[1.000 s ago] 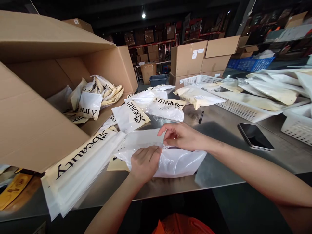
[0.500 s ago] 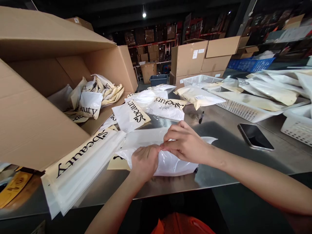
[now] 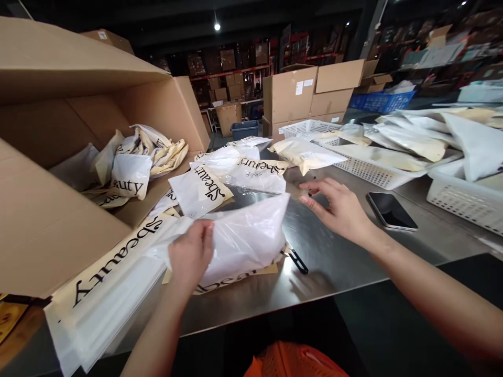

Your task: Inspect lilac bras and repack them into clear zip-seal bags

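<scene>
My left hand [image 3: 192,254] is closed on the left side of a white plastic bag [image 3: 245,235], which is lifted and tilted over the table. Part of a printed "beauty" bag lies under its lower edge. My right hand [image 3: 334,207] is apart from the bag, with thumb and fingers spread over a small black pen [image 3: 311,192] that they mostly hide. Right of the bag, a black-handled cutter [image 3: 298,261] rests on the metal table. A stack of flat printed bags [image 3: 121,272] lies left of my left hand.
A large open carton [image 3: 51,220] on the left holds several printed bags. More filled bags [image 3: 204,191] lie behind my hands. White perforated baskets [image 3: 371,170] with bags stand at the right, near a phone [image 3: 392,210]. Cartons [image 3: 291,97] stand farther back.
My right hand has let go of the bag and moved right towards the pen, its fingers opening. My left hand has moved left and raised the bag, uncovering the cutter. The view has shifted right.
</scene>
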Available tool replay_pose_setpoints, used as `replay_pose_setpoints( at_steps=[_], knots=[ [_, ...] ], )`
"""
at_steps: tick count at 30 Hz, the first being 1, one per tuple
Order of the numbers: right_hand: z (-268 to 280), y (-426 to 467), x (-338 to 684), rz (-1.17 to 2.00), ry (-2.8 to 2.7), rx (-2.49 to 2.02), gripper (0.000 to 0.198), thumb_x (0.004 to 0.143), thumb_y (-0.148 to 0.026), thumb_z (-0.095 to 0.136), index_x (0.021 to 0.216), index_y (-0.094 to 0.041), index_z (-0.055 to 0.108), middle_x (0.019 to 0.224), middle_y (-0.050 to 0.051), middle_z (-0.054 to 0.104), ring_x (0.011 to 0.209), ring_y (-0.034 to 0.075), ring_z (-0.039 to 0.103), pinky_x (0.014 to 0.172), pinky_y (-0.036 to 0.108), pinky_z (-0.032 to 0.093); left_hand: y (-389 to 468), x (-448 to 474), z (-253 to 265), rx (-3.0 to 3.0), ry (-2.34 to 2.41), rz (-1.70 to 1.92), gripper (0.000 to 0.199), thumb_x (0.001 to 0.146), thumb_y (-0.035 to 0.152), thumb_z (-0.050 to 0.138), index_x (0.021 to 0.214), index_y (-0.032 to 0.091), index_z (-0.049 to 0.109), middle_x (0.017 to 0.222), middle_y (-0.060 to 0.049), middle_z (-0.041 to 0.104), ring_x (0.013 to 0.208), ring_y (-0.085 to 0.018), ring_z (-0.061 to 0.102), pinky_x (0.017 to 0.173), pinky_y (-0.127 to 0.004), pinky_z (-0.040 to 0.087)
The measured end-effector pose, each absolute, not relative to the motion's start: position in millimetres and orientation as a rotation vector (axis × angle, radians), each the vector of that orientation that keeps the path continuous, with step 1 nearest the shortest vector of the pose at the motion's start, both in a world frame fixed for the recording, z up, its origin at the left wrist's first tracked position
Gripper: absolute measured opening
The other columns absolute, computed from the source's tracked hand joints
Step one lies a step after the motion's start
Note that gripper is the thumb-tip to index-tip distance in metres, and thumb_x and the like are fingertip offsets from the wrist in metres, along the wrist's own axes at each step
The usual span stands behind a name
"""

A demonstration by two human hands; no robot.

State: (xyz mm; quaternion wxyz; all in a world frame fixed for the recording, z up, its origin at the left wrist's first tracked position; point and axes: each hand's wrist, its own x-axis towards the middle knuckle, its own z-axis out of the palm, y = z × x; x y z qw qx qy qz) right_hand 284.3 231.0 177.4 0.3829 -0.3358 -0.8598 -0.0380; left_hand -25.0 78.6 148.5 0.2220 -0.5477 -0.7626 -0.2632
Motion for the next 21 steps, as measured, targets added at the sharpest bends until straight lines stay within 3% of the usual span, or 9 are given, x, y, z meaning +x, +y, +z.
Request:
replay_pose_setpoints(
  at_steps=[3, 7, 11, 15, 19, 21],
  knots=[
    [142.3, 224.3, 288.6, -0.021, -2.17, -0.995, 0.033, 0.097, -0.043, 0.051, 0.112, -0.016, 0.064, 0.1, 0.01, 0.068, 0.086, 0.023, 0.065, 0.076, 0.037, 0.047, 75.9, -41.3, 184.6, -1.219, -2.235, -0.616, 0.03, 0.094, 0.041, 0.045, 0.103, 0.018, 0.063, 0.073, -0.005, 0.067, 0.059, -0.021, 0.059, 0.055, -0.028, 0.033],
    [75.5, 199.8, 280.3, 0.09, -2.513, -0.905, 0.033, 0.093, -0.035, 0.055, 0.12, -0.018, 0.063, 0.118, 0.013, 0.064, 0.11, 0.031, 0.059, 0.089, 0.047, 0.048, 84.5, -52.1, 223.4, -0.976, -2.267, -0.291, 0.035, 0.098, 0.038, 0.036, 0.114, 0.013, 0.055, 0.093, -0.012, 0.066, 0.067, -0.023, 0.061, 0.058, -0.03, 0.039],
    [27.1, 183.3, 269.6, 0.21, -2.597, -0.786, 0.034, 0.094, -0.037, 0.054, 0.125, -0.023, 0.062, 0.13, 0.011, 0.059, 0.124, 0.031, 0.052, 0.098, 0.046, 0.047, 105.8, -23.1, 206.7, -1.511, -2.517, -0.07, 0.033, 0.094, 0.018, 0.029, 0.113, 0.005, 0.053, 0.093, -0.021, 0.066, 0.077, -0.03, 0.066, 0.068, -0.04, 0.049],
    [6.7, 186.8, 273.3, 0.184, -2.528, -0.838, 0.037, 0.098, -0.039, 0.047, 0.124, -0.019, 0.064, 0.133, 0.013, 0.059, 0.127, 0.032, 0.05, 0.101, 0.05, 0.046, 113.5, 14.1, 172.7, -2.134, -2.6, -0.142, 0.024, 0.092, 0.03, 0.048, 0.112, 0.021, 0.058, 0.113, -0.009, 0.07, 0.1, -0.021, 0.067, 0.085, -0.031, 0.052],
    [-3.1, 195.0, 297.2, 0.044, -2.483, -0.851, 0.037, 0.1, -0.027, 0.037, 0.118, -0.022, 0.07, 0.128, 0.008, 0.065, 0.117, 0.024, 0.06, 0.096, 0.043, 0.048, 110.5, -6.9, 183.2, -2.348, -2.365, -0.513, 0.04, 0.097, 0.042, 0.034, 0.129, 0.023, 0.049, 0.132, -0.008, 0.062, 0.118, -0.021, 0.06, 0.098, -0.037, 0.05],
    [-5.4, 201.0, 321.1, -0.105, -2.414, -0.974, 0.038, 0.101, -0.025, 0.035, 0.113, -0.024, 0.072, 0.125, 0.008, 0.067, 0.113, 0.025, 0.063, 0.091, 0.044, 0.047, 111.6, -40.7, 194.8, -2.189, -2.229, -0.438, 0.045, 0.098, 0.042, 0.031, 0.133, 0.021, 0.048, 0.134, -0.01, 0.06, 0.125, -0.024, 0.056, 0.104, -0.043, 0.045]
  ],
)
